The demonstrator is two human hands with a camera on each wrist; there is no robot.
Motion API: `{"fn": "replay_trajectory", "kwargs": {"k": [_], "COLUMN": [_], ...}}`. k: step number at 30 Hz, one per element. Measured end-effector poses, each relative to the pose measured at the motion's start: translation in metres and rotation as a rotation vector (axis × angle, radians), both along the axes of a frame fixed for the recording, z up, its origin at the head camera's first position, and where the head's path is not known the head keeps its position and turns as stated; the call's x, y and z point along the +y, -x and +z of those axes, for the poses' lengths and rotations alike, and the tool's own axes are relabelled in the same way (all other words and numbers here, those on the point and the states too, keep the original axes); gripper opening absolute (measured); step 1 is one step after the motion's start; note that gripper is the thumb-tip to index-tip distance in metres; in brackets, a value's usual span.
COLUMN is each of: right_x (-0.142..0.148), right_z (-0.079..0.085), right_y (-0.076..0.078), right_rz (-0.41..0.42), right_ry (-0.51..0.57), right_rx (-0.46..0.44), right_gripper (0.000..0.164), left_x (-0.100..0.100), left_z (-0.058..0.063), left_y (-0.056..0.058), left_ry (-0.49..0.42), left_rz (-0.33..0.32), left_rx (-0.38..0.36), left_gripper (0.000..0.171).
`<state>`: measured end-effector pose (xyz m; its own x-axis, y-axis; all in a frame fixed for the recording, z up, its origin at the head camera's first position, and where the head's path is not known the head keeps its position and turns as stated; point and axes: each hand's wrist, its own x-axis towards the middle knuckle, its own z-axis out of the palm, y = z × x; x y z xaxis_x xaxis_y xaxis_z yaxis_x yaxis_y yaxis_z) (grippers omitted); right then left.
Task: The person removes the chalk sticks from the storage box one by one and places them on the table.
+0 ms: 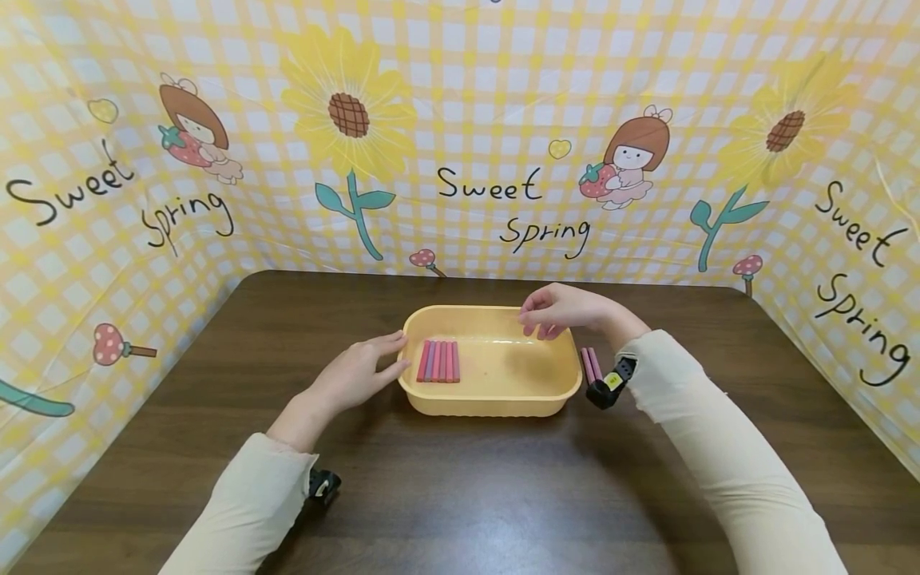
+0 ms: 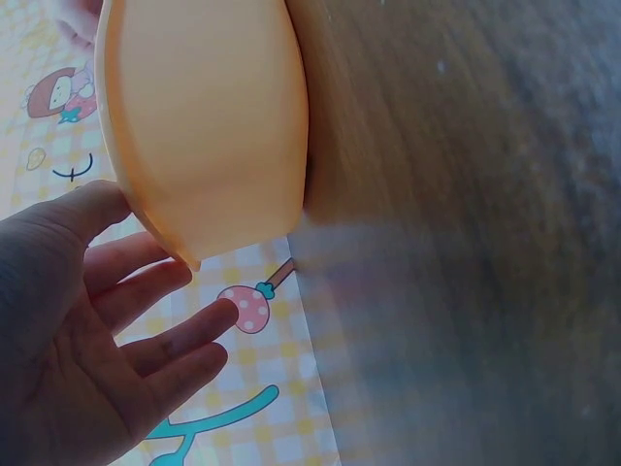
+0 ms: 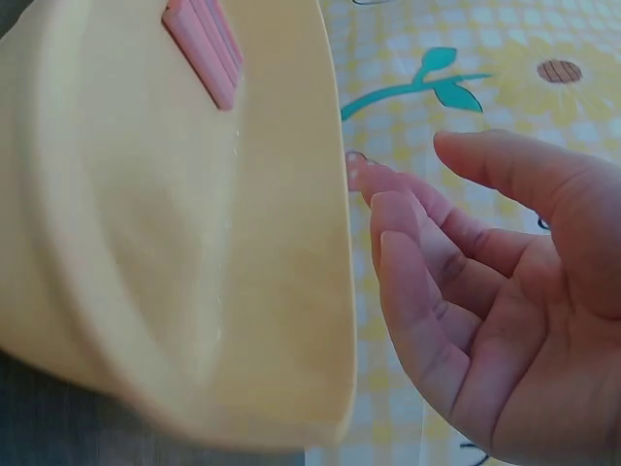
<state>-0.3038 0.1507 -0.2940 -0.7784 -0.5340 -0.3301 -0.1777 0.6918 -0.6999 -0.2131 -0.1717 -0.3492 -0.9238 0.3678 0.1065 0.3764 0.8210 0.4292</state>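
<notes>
A yellow plastic basin (image 1: 496, 407) stands on the table. Several thin pink, red and purple sticks (image 1: 438, 362) lie side by side in its left part; in the right wrist view those sticks (image 3: 206, 49) show near the top. At the basin's left end, my left hand (image 1: 355, 371) touches the rim, thumb over the edge and fingers fairly straight; in the left wrist view the other fingers (image 2: 184, 340) spread outside the wall. Over the far right rim hovers my right hand (image 1: 568, 307), fingers loosely bent, holding nothing. Two more pink sticks (image 1: 591, 364) lie right of the basin, beneath the right wrist.
The dark wooden table (image 1: 460, 487) extends around the basin. A yellow checked cloth (image 1: 474, 104) printed with sunflowers and lettering hangs along the back and both sides. Each wrist wears a black camera, such as the right wrist camera (image 1: 611, 383).
</notes>
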Motion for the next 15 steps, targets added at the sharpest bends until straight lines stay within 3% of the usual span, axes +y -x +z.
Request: {"fn": "replay_trajectory", "kwargs": {"k": [15], "right_x": [-0.033], "right_z": [-0.006], "right_y": [0.011], "right_rz": [0.070], "right_ry": [-0.013], "right_rx": [-0.034], "right_gripper": [0.031], "left_x": [0.001], "left_z": [0.000], "left_y": [0.000], "left_ry": [0.000], "left_rz": [0.004], "left_rx": [0.001], "left_gripper": [0.051]}}
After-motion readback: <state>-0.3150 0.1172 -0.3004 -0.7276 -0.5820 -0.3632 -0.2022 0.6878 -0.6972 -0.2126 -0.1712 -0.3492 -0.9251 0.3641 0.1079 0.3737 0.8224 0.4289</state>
